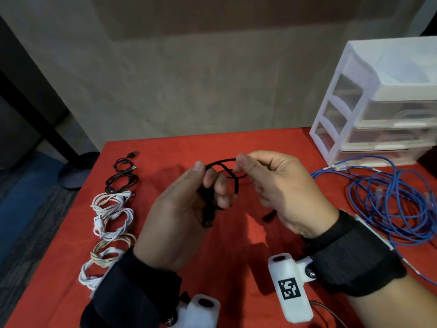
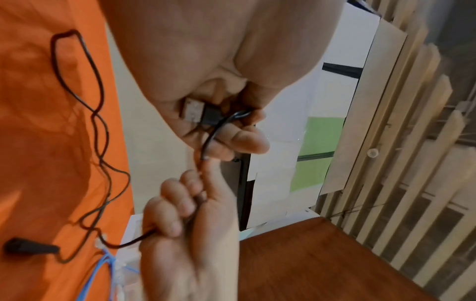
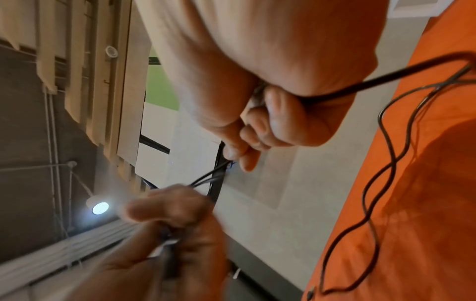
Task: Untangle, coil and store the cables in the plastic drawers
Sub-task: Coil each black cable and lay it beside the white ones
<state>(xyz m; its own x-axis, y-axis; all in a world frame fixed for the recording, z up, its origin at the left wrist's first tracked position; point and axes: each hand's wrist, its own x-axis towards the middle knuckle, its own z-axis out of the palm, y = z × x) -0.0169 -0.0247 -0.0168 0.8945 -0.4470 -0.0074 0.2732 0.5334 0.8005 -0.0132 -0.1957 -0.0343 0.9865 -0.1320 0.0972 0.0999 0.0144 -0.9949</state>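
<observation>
Both hands hold a thin black USB cable (image 1: 227,172) above the red tablecloth (image 1: 227,268). My left hand (image 1: 189,209) grips small loops of it, and the USB plug (image 1: 208,223) sticks out below the fingers; the plug (image 2: 193,110) lies against the palm in the left wrist view. My right hand (image 1: 274,185) pinches the cable at the top of a loop, and its curled fingers (image 3: 260,130) are closed round the strand. The rest of the cable (image 2: 98,142) trails loose over the cloth to a black end plug (image 2: 25,246). The white plastic drawers (image 1: 387,102) stand at the far right.
Several coiled cables lie in a row along the left edge: black ones (image 1: 123,176), white ones (image 1: 113,214) and a beige-and-white one (image 1: 104,259). A large tangle of blue network cable (image 1: 387,200) spreads in front of the drawers. The table's far edge runs just behind the hands.
</observation>
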